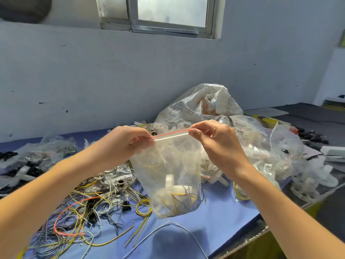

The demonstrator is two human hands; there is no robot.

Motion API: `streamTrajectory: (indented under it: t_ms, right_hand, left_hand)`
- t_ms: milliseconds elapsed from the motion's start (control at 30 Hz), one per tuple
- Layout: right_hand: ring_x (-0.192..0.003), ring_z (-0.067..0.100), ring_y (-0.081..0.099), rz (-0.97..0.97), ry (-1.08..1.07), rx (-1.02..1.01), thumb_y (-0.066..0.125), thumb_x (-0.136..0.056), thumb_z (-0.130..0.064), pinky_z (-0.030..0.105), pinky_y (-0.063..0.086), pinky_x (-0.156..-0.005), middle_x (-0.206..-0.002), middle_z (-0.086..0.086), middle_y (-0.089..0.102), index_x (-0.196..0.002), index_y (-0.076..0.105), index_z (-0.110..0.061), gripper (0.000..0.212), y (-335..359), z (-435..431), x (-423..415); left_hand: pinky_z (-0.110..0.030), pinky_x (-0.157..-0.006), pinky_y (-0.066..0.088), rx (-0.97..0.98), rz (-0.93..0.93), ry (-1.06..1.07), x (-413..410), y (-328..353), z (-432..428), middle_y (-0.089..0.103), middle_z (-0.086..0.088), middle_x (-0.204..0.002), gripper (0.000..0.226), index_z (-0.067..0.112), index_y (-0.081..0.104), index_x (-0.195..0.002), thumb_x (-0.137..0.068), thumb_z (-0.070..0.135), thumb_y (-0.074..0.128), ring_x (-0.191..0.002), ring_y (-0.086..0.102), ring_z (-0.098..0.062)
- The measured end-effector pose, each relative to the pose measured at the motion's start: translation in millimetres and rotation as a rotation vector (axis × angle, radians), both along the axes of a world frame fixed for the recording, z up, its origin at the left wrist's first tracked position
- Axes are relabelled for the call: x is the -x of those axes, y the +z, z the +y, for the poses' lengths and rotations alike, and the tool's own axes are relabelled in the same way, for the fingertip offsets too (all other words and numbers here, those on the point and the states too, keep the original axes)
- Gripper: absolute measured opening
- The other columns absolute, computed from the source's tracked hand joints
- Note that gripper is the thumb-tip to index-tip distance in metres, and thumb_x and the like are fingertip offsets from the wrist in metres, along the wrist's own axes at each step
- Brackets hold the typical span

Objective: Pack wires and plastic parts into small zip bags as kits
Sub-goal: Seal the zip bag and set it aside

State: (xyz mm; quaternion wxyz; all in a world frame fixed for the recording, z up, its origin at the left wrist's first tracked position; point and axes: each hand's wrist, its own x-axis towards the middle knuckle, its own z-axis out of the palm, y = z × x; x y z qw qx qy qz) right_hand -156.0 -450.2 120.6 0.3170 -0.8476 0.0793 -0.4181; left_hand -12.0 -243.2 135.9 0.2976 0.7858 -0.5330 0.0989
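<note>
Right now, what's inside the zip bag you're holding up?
The zip bag holds white plastic parts and yellow and grey wires near its bottom. Cloudy film hides how many; left hand and right hand pinch its top.

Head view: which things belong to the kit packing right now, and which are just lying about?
In the job: zip bag, its seal pinched by left hand and right hand; white plastic part inside it; loose wires on the table; filled bags at left.
Lying about: woven sack at the back; window.
</note>
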Motion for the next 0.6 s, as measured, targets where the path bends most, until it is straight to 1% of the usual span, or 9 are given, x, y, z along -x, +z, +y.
streamTrajectory:
  t_ms: [67,167,267,333,367,400,433,500,600]
  right_hand:
    - [-0.068,-0.001,0.057,-0.019,-0.001,-0.049,0.071,-0.089,-0.027,0.011,0.038,-0.065,-0.08,-0.014,0.068,-0.091,0.077,-0.023,0.007,3,-5,7]
    - [-0.065,-0.003,0.057,-0.054,0.02,-0.094,0.072,-0.088,-0.026,0.009,0.038,-0.063,-0.074,-0.019,0.067,-0.089,0.077,-0.023,0.005,11,-9,19]
    - [-0.057,-0.004,0.054,-0.111,0.069,-0.146,0.073,-0.087,-0.03,0.007,0.037,-0.056,-0.063,-0.023,0.065,-0.086,0.076,-0.028,0.003,29,-18,37]
    - [-0.055,-0.006,0.055,-0.164,0.086,-0.168,0.073,-0.087,-0.03,0.005,0.038,-0.055,-0.06,-0.025,0.065,-0.085,0.075,-0.03,0.003,47,-31,46]
    - [-0.057,-0.007,0.057,-0.188,0.078,-0.18,0.073,-0.087,-0.03,0.006,0.041,-0.057,-0.062,-0.025,0.066,-0.086,0.075,-0.029,0.002,55,-41,47]
    - [-0.059,-0.007,0.059,-0.204,0.055,-0.193,0.073,-0.087,-0.03,0.009,0.045,-0.059,-0.066,-0.024,0.068,-0.088,0.075,-0.028,0.003,61,-55,47]
    - [-0.062,-0.008,0.06,-0.207,0.015,-0.209,0.073,-0.088,-0.03,0.012,0.049,-0.062,-0.069,-0.022,0.07,-0.09,0.076,-0.027,0.005,64,-72,45]
    - [-0.064,-0.007,0.061,-0.173,-0.086,-0.246,0.072,-0.088,-0.032,0.02,0.053,-0.07,-0.072,-0.02,0.07,-0.091,0.076,-0.026,0.008,64,-116,42]
    - [-0.066,0.001,0.062,-0.134,-0.276,-0.293,0.07,-0.089,-0.035,0.036,0.057,-0.081,-0.071,-0.016,0.069,-0.082,0.073,-0.029,0.009,44,-199,49]
  left_hand:
    - [-0.007,-0.063,0.04,0.022,0.006,0.009,-3,0,6,0.065,0.028,-0.077,0.012,0.034,0.07,-0.088,-0.093,0.025,0.064,-0.07,0.059,0.008]
    - [-0.007,-0.059,0.041,0.076,-0.003,0.003,-4,5,5,0.067,0.026,-0.078,0.019,0.04,0.069,-0.088,-0.093,0.022,0.063,-0.065,0.061,0.003]
    - [-0.005,-0.061,0.044,0.232,-0.058,-0.003,-2,34,-7,0.069,0.026,-0.082,0.018,0.042,0.071,-0.089,-0.091,0.025,0.065,-0.067,0.062,0.002]
    - [-0.004,-0.06,0.041,0.349,-0.13,-0.001,2,64,-31,0.068,0.031,-0.084,0.014,0.041,0.071,-0.094,-0.091,0.029,0.066,-0.065,0.059,0.002]
    - [-0.003,-0.057,0.04,0.389,-0.146,-0.006,3,78,-50,0.067,0.032,-0.081,0.013,0.041,0.071,-0.095,-0.091,0.029,0.066,-0.062,0.058,0.001]
    - [-0.004,-0.054,0.039,0.413,-0.128,-0.012,3,90,-74,0.066,0.031,-0.076,0.013,0.04,0.071,-0.094,-0.091,0.028,0.066,-0.057,0.058,0.0]
    - [-0.006,-0.05,0.041,0.431,-0.08,-0.023,2,99,-102,0.067,0.026,-0.069,0.014,0.036,0.072,-0.089,-0.09,0.024,0.066,-0.052,0.059,-0.001]
    - [-0.016,-0.044,0.048,0.432,0.038,-0.02,-4,108,-169,0.066,0.009,-0.061,0.019,0.029,0.071,-0.079,-0.089,0.015,0.063,-0.045,0.062,-0.007]
    - [-0.023,-0.043,0.053,0.365,0.191,-0.027,2,91,-284,0.065,-0.003,-0.065,0.026,0.022,0.068,-0.072,-0.09,0.007,0.058,-0.045,0.067,-0.014]
